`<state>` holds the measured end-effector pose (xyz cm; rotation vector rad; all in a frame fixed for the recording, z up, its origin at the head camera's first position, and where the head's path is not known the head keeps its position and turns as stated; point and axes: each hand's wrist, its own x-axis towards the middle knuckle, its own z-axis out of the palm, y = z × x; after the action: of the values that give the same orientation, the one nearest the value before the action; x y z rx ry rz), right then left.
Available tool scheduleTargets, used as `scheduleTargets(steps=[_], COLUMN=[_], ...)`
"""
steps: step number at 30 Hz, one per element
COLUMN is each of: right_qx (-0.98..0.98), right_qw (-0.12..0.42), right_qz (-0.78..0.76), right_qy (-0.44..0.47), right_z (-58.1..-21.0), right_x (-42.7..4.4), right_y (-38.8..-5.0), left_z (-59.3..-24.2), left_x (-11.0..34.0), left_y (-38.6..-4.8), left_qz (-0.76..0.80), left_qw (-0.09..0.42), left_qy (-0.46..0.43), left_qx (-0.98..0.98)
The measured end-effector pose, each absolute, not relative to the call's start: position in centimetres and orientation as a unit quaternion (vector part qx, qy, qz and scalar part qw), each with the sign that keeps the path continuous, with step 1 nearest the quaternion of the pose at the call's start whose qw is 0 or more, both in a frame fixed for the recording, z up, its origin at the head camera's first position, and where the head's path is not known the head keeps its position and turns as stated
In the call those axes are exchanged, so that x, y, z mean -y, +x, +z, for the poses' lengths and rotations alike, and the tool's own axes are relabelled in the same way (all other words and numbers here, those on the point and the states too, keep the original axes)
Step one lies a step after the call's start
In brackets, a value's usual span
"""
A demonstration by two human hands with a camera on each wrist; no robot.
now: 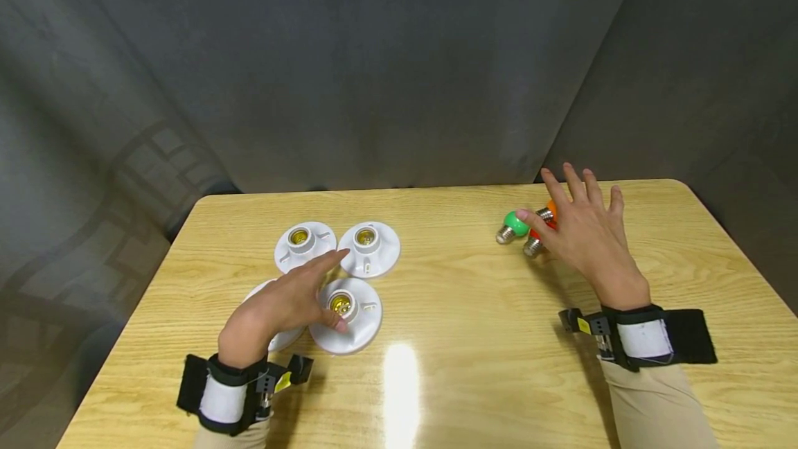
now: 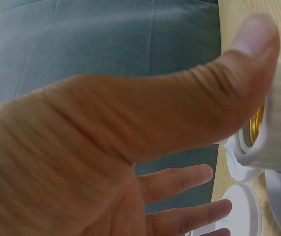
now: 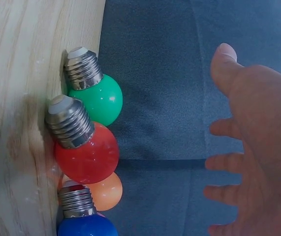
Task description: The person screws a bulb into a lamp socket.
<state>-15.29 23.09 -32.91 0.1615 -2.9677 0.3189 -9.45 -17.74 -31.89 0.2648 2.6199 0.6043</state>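
Several white round lamp holders with brass-coloured sockets are grouped on the left of the table. Over them is my left hand [image 1: 280, 307], fingers extended and thumb apart, holding nothing. Its thumb lies over the near right lamp holder [image 1: 368, 328]; whether it touches is unclear. The near left lamp holder [image 1: 283, 340] is mostly hidden under this hand. On the right, my right hand [image 1: 589, 238] hovers with spread fingers above small coloured bulbs. A green bulb [image 3: 97, 101], a red bulb [image 3: 88, 155], an orange bulb [image 3: 106, 191] and a blue bulb [image 3: 87, 226] lie close together, apart from the hand.
Behind the group stand the far left lamp holder [image 1: 289, 262] and the far right lamp holder [image 1: 386, 248]. The wooden table [image 1: 455, 283] has rounded far corners. A dark grey curtain [image 1: 386, 75] hangs beyond its far edge.
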Motion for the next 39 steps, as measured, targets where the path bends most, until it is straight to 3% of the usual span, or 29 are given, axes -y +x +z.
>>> scheduleTargets(steps=[39], right_qx=[0.990], right_qw=[0.085], right_qz=[0.097], right_qy=[0.056], right_z=[-33.03], right_x=[-22.78], right_y=[-15.36], left_z=[-32.15], left_x=[17.49], left_y=[-9.31], left_qz=[0.223], left_qw=[0.212], left_qy=[0.187], left_qx=[-0.933])
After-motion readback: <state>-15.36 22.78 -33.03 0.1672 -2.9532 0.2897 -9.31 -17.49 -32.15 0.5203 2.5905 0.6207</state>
